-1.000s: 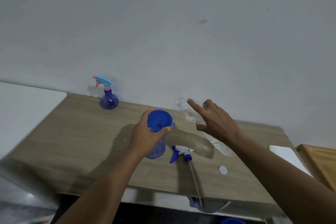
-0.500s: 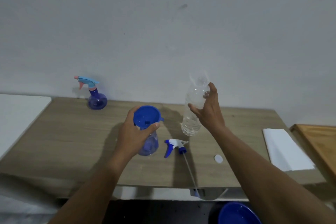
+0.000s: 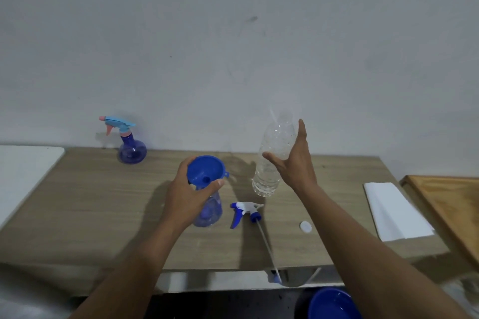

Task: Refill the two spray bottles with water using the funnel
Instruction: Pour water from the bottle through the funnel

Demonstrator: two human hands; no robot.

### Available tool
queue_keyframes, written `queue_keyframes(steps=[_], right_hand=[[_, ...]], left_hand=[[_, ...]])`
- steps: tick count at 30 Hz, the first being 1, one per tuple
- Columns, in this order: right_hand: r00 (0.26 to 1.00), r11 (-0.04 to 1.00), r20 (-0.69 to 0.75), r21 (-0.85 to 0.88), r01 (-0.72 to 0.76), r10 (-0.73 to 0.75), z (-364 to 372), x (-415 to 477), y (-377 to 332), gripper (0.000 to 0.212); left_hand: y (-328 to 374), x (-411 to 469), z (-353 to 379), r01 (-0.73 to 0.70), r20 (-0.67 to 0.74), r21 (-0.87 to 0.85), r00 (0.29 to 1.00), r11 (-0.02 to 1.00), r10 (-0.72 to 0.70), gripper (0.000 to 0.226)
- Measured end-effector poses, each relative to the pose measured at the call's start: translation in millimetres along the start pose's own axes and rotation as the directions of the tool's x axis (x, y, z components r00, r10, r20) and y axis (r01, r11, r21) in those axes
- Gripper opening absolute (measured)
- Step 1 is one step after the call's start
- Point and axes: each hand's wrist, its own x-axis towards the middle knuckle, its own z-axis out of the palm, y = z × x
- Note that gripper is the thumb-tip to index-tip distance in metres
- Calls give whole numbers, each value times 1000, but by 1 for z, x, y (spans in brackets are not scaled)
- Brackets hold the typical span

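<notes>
My L hand [image 3: 186, 197] grips the blue funnel [image 3: 206, 169], thumb on the near rim and fingers curled round the far side. The funnel sits upright in the neck of a clear blue spray bottle [image 3: 210, 211] w/ no head on it, which stands near the front-centre of the wood-grain table [image 3: 90, 202].

My R hand [image 3: 295, 163] holds a clear plastic water bottle [image 3: 274, 155] just R of the funnel. The thumb is across the front and the fingers are behind. The bottle is roughly upright w/ its top leaning slightly R, and water shows in the lower part. I can't tell if the base touches the table.

The blue-and-white spray head [image 3: 245, 211] lies on its side just R of the open spray bottle, dip tube running toward the front edge. A small white cap [image 3: 305, 226] lies farther R.

The second spray bottle [image 3: 131, 147], round and purple-blue w/ a light blue and pink head on, stands at the back L, against the wall [image 3: 233, 46].

At far R are a folded white paper [image 3: 394, 212] and a wooden board [image 3: 451, 204]. Below the front edge, part of a blue bowl [image 3: 334, 304] shows.
</notes>
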Motion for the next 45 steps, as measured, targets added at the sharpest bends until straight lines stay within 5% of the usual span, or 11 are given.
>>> queue_keyframes(steps=[6,10,13,16,18,22,28,36,45], right_hand=[[983,997,-177,-61,41,-51,-7,-23,-27,90],[889,937,-299,-141,319,-347,9,-44,-54,67],[928,924,95,-99,368,-360,27,-59,-81,72],[871,930,449,-193,314,-201,47,-58,-100,97],[816,899,565,-283,334,-126,56,-50,-108,106],[735,869,674,-319,378,-73,65,-34,-113,96],[731,941,682,-223,254,-35,55,-28,-110,82],[831,999,555,-34,-4,22,40,-18,-87,55],[917,971,364,107,-215,163,88,-18,-38,67]], left_hand=[[-7,-1,0,6,39,10,999,1000,-7,100],[-20,-2,-2,61,36,-7,998,998,-61,129],[-37,-1,-2,115,65,13,991,993,-115,116],[-40,-1,5,181,95,3,979,983,-181,60],[-48,1,8,170,94,26,981,985,-171,40],[-60,5,5,176,120,52,976,983,-181,38],[-68,8,2,155,165,27,974,988,-157,49],[-79,10,-2,65,152,33,986,997,-69,49],[-89,12,1,57,170,-4,984,998,-55,56]])
